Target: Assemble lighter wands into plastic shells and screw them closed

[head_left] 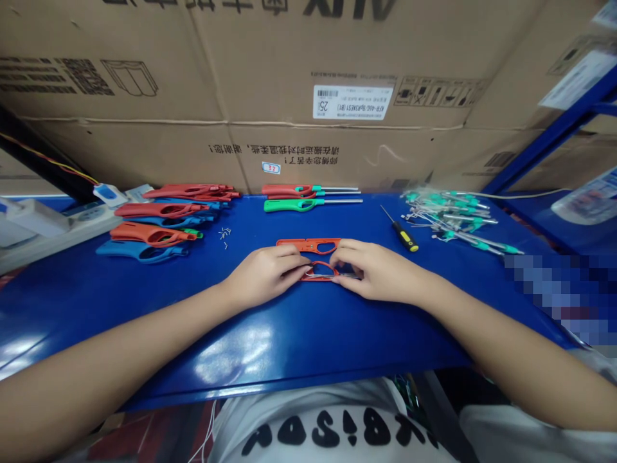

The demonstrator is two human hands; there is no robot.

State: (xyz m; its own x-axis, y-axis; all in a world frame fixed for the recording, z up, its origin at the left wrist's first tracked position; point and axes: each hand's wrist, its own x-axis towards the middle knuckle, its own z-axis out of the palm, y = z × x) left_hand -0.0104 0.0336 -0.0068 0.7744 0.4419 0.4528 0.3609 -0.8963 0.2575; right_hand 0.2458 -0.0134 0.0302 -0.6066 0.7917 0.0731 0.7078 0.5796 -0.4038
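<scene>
Two orange shell halves lie at the middle of the blue table, one behind the other. The rear half point(311, 245) shows its inner side and a finger loop. My left hand point(270, 273) pinches at the left part of the nearer half point(319, 278), by a small dark piece and a thin white wire. My right hand point(369, 267) is closed at that half's right end, around a metal tube point(355, 276) that runs along it. The fingers hide most of the tube and part of both shells.
Red, orange and blue shells point(149, 233) are piled left, near small screws point(225, 236). Assembled lighters point(313, 204) lie at the back. A screwdriver point(405, 236) and a heap of metal tubes with teal ends point(457, 215) lie right. Cardboard point(289, 116) stands behind.
</scene>
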